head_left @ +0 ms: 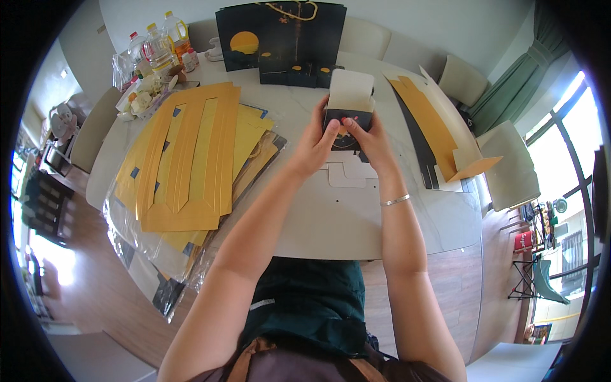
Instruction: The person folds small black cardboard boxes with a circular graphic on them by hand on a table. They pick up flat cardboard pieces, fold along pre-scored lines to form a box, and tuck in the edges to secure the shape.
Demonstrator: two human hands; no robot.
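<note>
A small black box [358,117] with white inner flaps is held between my two hands above the table. Its white flap [352,81] stands raised at the far end, and a gold and red print shows on the dark face. My left hand [312,145] wraps the left side with the thumb on the near face. On the opposite side my right hand [377,143] grips it, thumb also pressed on that face; a silver bracelet is on this wrist. Just under the hands, flat white cardboard [347,175] with cut flaps lies on the tabletop.
To the left, gold cardboard sheets [184,219] are stacked over clear plastic wrap [121,245]. More gold and black cardboard [433,121] lies at right. A large black gift bag [280,38] stands at the back, beside bottles [159,51] and white flowers [145,100]. Chairs surround the marble-patterned table [318,229].
</note>
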